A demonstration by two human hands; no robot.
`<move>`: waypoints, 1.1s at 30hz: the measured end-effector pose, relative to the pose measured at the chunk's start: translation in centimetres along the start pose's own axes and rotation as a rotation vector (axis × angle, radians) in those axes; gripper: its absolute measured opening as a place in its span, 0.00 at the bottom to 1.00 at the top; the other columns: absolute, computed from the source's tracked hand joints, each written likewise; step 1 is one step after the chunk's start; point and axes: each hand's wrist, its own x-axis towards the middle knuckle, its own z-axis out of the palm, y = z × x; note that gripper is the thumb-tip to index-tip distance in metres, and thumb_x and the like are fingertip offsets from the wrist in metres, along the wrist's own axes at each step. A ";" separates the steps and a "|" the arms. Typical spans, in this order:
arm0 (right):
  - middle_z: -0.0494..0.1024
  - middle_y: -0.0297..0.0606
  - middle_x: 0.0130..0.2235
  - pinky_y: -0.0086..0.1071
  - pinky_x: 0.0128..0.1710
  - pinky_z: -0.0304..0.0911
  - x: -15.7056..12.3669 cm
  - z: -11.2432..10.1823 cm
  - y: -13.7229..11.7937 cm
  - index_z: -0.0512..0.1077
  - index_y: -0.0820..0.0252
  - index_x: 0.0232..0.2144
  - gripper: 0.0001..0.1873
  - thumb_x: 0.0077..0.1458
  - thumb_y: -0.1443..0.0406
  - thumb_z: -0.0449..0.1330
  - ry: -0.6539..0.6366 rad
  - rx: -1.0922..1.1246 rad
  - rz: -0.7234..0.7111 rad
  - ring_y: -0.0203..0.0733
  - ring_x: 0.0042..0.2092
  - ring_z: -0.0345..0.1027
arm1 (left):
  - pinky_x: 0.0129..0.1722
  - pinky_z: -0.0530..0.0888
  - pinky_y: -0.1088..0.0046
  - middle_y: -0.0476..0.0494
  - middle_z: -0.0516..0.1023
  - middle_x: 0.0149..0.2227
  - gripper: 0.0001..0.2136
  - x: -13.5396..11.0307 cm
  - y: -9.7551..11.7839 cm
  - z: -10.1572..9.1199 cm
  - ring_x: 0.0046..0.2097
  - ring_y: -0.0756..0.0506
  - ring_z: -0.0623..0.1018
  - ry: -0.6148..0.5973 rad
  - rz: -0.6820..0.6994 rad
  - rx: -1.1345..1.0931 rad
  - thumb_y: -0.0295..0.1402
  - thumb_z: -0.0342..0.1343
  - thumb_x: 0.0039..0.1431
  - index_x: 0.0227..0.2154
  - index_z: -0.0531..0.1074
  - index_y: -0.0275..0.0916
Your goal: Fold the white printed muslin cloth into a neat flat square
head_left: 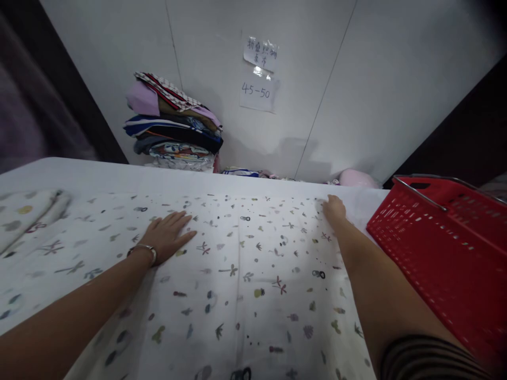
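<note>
Printed cloth (261, 253): white, scattered with small palms, pineapples and leaves; spread across the middle of the frame and down to its lower edge, with a crease running up near the centre.
Left hand (168, 237): left of centre, palm down on the cloth, fingers spread; a bracelet (152, 253) circles the wrist.
Right hand (335, 207): right of centre, at the cloth's upper right corner, fingers bent; whether they pinch the edge I cannot tell.
Right sleeve (423, 361): dark, striped, lower right.
Folded bundle (26, 214): similar print, at the left edge; whether it joins the spread cloth is unclear.
Table (103, 174): white, showing beyond the cloth's far edge.
Basket (443, 264): red, perforated, metal-handled, at the right of the frame.
Fabric stack (174, 129): folded, many-coloured, upper left of centre.
Wall notes (257, 92): two papers, upper centre, handwritten, the lower reading "45-50".
</note>
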 end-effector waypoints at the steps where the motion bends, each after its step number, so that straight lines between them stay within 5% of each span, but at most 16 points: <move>1: 0.65 0.51 0.54 0.40 0.51 0.56 -0.2 0.1 0.3 0.63 0.64 0.53 0.21 0.61 0.63 0.44 -0.020 0.003 0.002 0.50 0.55 0.57 | 0.61 0.49 0.56 0.47 0.52 0.65 0.32 0.0 0.0 0.0 0.65 0.39 0.50 0.001 -0.002 -0.003 0.52 0.35 0.56 0.61 0.55 0.42; 6: 0.68 0.46 0.51 0.46 0.50 0.56 -0.2 0.8 0.7 0.69 0.59 0.45 0.18 0.61 0.60 0.43 -0.114 0.014 -0.025 0.47 0.54 0.58 | 0.61 0.49 0.56 0.46 0.51 0.65 0.32 -0.1 -0.1 0.0 0.65 0.39 0.50 -0.001 -0.004 0.004 0.52 0.35 0.56 0.61 0.55 0.41; 23: 0.50 0.45 0.64 0.54 0.57 0.44 -1.1 1.1 -3.4 0.55 0.55 0.59 0.30 0.61 0.49 0.37 -0.153 -0.005 -0.092 0.51 0.64 0.40 | 0.61 0.48 0.55 0.45 0.51 0.65 0.32 0.0 -0.3 0.4 0.65 0.39 0.50 0.008 0.004 -0.028 0.52 0.36 0.57 0.61 0.55 0.43; 28: 0.52 0.44 0.64 0.55 0.56 0.46 -1.6 0.9 -4.9 0.56 0.54 0.59 0.30 0.60 0.49 0.37 -0.205 0.027 -0.108 0.51 0.63 0.43 | 0.61 0.47 0.53 0.44 0.51 0.65 0.31 -0.3 0.2 -0.1 0.65 0.40 0.50 0.002 -0.007 -0.051 0.52 0.37 0.58 0.61 0.55 0.42; 33: 0.47 0.42 0.66 0.54 0.60 0.39 -5.9 0.8 -7.9 0.53 0.57 0.61 0.30 0.61 0.52 0.37 -0.194 0.039 -0.256 0.48 0.66 0.36 | 0.61 0.45 0.53 0.43 0.48 0.66 0.33 -0.8 0.2 0.0 0.66 0.40 0.48 -0.036 -0.001 -0.086 0.54 0.35 0.58 0.62 0.53 0.42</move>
